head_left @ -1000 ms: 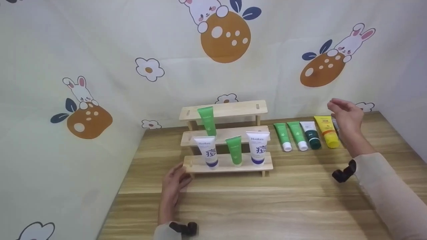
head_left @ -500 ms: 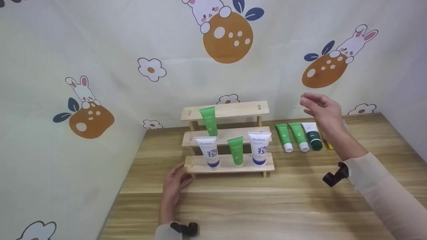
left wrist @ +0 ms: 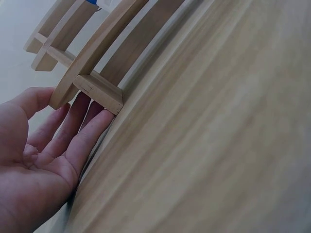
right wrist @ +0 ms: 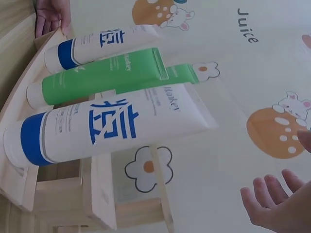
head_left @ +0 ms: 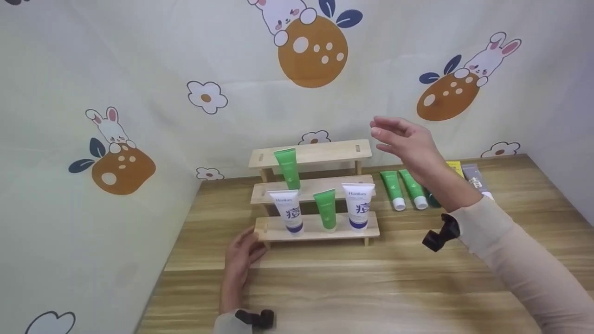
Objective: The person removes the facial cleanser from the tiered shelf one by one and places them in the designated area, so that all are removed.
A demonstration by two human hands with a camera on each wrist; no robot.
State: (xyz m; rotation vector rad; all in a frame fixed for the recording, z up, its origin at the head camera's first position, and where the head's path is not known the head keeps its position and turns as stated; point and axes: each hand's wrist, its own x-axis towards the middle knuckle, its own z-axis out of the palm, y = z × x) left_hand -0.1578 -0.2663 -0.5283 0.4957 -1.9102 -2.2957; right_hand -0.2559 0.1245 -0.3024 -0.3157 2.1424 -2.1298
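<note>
A three-tier wooden display stand stands on the table against the backdrop. My left hand holds the left end of its lowest tier; in the left wrist view, the thumb lies at the board end and the fingers reach beneath by the leg. Two white tubes with blue caps, the left one and the right one, stand upright on that tier with a green tube between them. Another green tube stands on the middle tier. My right hand, empty with fingers loosely bent, hovers right of the top tier.
Right of the stand several tubes lie in a row: two green ones, the leftmost green tube nearest the stand, a dark green one mostly behind my right forearm, a yellow tube and a grey tube. A patterned backdrop closes the back.
My right hand has moved left and up from above the yellow tube to beside the stand's top tier. The grey tube shows more now. My left hand stays at the lowest tier.
</note>
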